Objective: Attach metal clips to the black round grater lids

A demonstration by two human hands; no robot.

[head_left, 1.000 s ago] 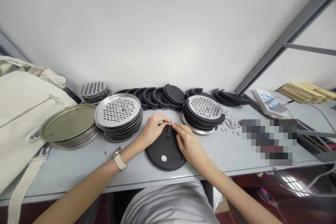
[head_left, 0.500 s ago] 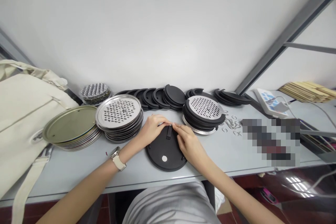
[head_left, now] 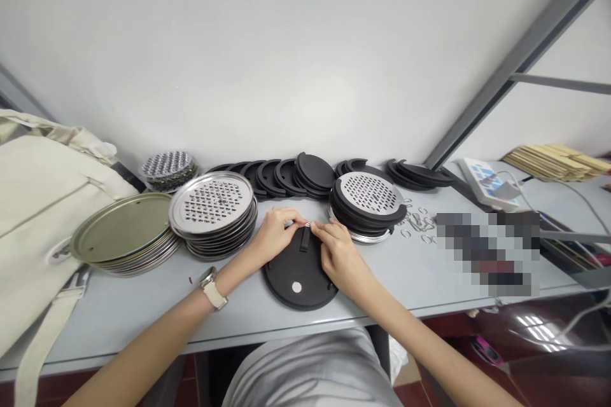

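A black round disc (head_left: 296, 270) with a white dot near its front and a short black tab at its far edge lies flat on the grey table (head_left: 143, 305) in front of me. My left hand (head_left: 275, 233) and my right hand (head_left: 338, 253) meet at that far edge. Both pinch a small metal ring (head_left: 307, 225) at the tab, fingers curled. A watch sits on my left wrist.
Left of the disc stand a stack of perforated metal plates (head_left: 212, 211) and a stack of plain metal trays (head_left: 125, 233). Black rings (head_left: 281, 175) line the wall. A stack of assembled black-rimmed plates (head_left: 366, 203) sits at right, with loose metal rings (head_left: 419, 224) beside it. A beige bag (head_left: 42, 191) is far left.
None of note: both hands stay pinched at the disc's far edge, with only a slight shift of the camera view.
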